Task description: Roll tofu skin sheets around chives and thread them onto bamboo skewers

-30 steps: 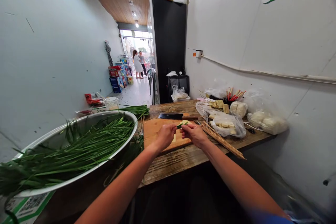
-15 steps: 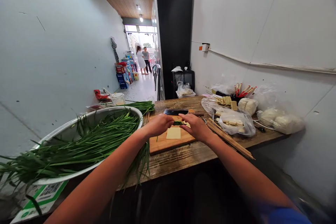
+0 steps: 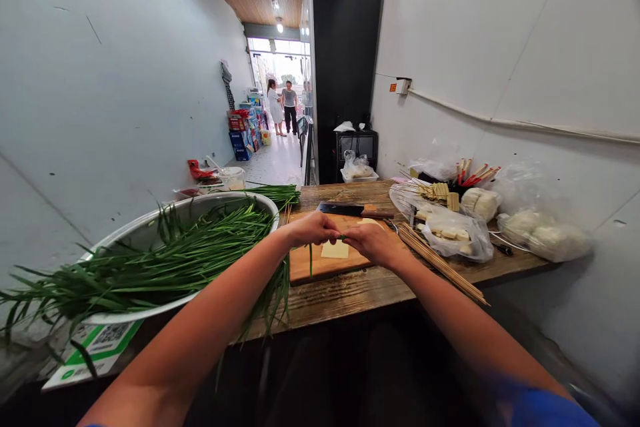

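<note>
Head view, left to right: a metal basin (image 3: 150, 230) heaped with green chives (image 3: 165, 260) sits at the table's left edge. Beside it, over the cutting board (image 3: 320, 265), the left hand (image 3: 313, 228) and right hand (image 3: 373, 242) now meet, each pinched on an end of a thin chive strand (image 3: 341, 237); a second ago they held a small green-and-pale roll. A pale tofu sheet (image 3: 335, 250) has come into sight beneath them. Bamboo skewers (image 3: 440, 263) lie toward the right edge

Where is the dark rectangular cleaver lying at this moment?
The dark rectangular cleaver lies along the far edge of the wooden cutting board, just beyond both hands, left of the plastic food bags.
</note>
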`<control>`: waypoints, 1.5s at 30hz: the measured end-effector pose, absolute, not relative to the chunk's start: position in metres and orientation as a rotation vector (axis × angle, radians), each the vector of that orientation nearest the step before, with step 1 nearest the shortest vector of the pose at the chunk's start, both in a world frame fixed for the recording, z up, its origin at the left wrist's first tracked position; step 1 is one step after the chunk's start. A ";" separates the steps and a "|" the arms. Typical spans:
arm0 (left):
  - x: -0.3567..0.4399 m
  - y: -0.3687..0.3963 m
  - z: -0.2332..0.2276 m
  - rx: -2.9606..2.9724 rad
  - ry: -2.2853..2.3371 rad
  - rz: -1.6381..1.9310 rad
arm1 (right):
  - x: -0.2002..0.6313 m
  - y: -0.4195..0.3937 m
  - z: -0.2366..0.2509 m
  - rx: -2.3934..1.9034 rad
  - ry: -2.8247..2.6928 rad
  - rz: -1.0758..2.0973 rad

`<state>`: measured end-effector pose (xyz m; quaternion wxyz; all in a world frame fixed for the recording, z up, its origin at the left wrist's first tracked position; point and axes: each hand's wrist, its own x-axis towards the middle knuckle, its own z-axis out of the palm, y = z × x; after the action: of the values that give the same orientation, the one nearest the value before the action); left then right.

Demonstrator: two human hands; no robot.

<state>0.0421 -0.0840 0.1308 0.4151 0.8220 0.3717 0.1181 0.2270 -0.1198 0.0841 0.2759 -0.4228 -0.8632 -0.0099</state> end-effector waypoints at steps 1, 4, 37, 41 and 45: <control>0.041 -0.081 0.126 2.094 0.960 0.361 | 0.226 -0.117 0.079 -1.136 -2.334 -0.036; 0.034 -0.076 0.102 2.134 1.017 0.553 | 0.221 -0.108 0.059 -1.131 -2.361 -0.066; 0.018 -0.045 0.004 2.626 0.835 0.750 | 0.235 -0.089 0.004 -0.983 -2.519 -0.266; 0.015 -0.044 0.001 2.475 0.916 0.825 | 0.235 -0.091 0.007 -0.990 -2.565 -0.313; 0.015 -0.047 0.010 2.672 0.732 0.671 | 0.231 -0.090 0.009 -0.976 -2.690 -0.406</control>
<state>0.0149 -0.0468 0.0103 0.1449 0.9275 0.2540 0.2329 0.2312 -0.0898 0.0093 0.1254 -0.3351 -0.9234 -0.1392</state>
